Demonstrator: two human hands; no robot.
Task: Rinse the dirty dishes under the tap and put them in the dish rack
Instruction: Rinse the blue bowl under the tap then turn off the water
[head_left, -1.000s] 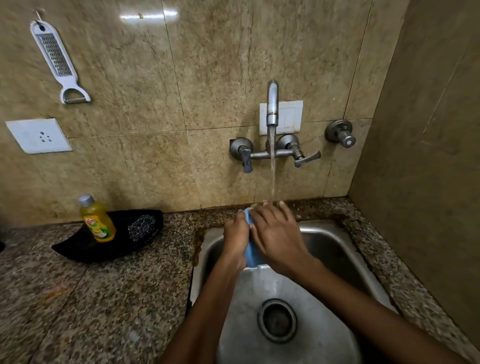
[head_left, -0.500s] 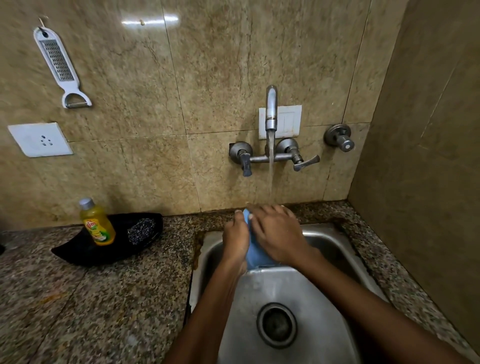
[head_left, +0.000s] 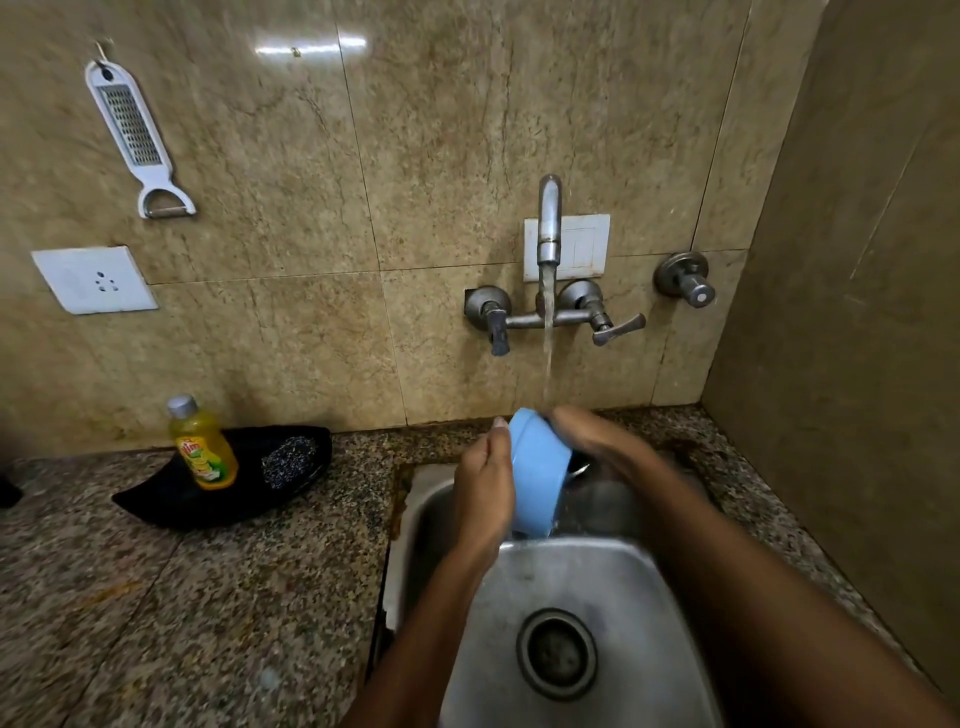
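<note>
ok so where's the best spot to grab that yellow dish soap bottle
Grip the dish soap bottle round its yellow body, below the grey cap. It stands upright at the near-left end of the black tray, with the scrubber to its right, so come from the front or left.

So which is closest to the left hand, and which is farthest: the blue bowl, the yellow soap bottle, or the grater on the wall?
From the left hand, in the head view:
1. Blue bowl: held in that hand, over the sink.
2. Yellow soap bottle: off to the left, standing on the black tray.
3. Grater: hanging high on the wall, far upper left.
</note>
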